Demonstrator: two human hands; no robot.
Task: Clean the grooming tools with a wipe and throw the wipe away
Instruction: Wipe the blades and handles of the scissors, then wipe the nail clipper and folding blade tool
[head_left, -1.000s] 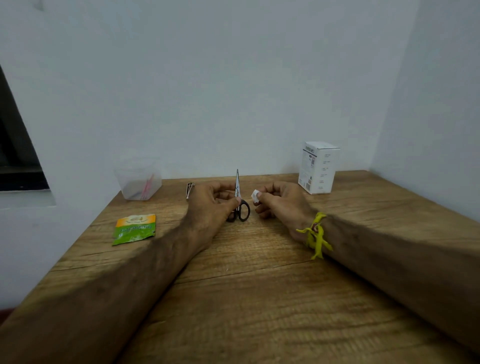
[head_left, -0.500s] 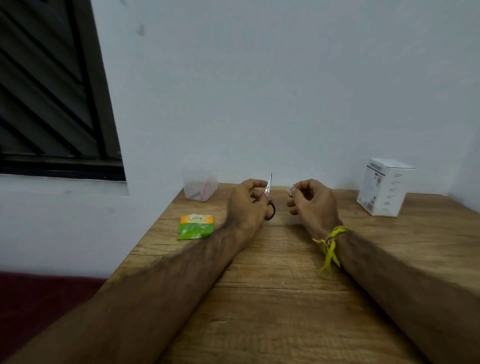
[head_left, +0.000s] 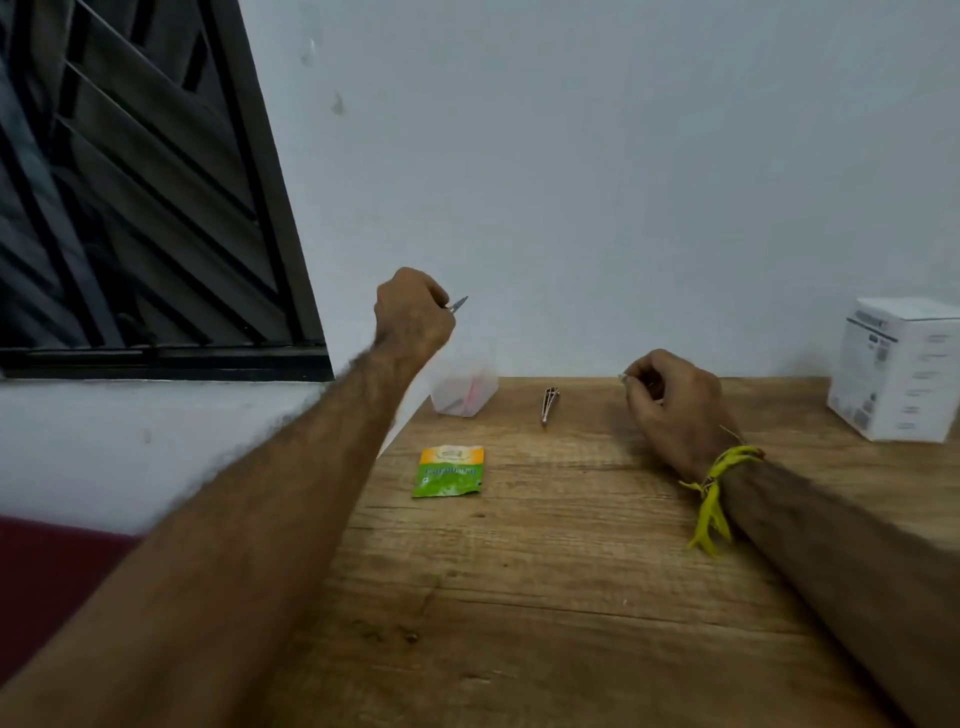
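A tub (head_left: 464, 391) stood at the table's (head_left: 545, 597) back-left corner against the wall, with a sachet (head_left: 449, 471) lying in front of it. Tweezers (head_left: 548, 405) lay right of the tub, between it and the right hand (head_left: 670, 402). A box (head_left: 896, 370) stood far right; the left hand (head_left: 413, 317), with scissors (head_left: 457, 304), was raised above the tub.

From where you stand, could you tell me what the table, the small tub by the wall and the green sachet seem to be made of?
Table: wood or wood-look laminate, matte, with visible grain. Small tub: translucent frosted plastic; pink contents show through. Green sachet: printed foil or plastic film, slightly glossy.
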